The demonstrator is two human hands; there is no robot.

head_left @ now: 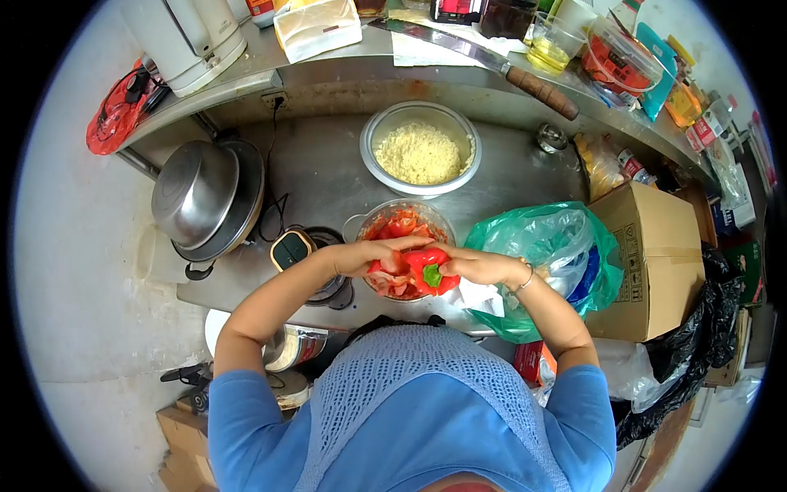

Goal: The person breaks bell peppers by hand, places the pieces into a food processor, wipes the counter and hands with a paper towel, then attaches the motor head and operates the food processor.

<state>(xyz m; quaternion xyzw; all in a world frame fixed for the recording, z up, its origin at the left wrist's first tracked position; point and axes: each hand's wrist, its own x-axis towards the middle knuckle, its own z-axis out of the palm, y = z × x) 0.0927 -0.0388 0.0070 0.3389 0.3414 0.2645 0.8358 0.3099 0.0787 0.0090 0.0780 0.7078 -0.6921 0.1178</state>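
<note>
A red bell pepper [443,283] with a green stem is held over a clear bowl [443,220] of red pepper pieces [402,223]. My right hand [473,265] grips its right side, fingers by the stem. From the left, my left hand [369,256] closes round a red pepper part; whether that part is joined to the stem piece I cannot tell. Behind the clear bowl stands a metal bowl [377,131] with pale yellow chopped food [420,153].
A green plastic bag [602,246] and a cardboard box [672,279] stand at the right. At the left are stacked metal pans [193,193] and a small black device [291,248]. A large knife [459,45] lies on the upper shelf [344,47].
</note>
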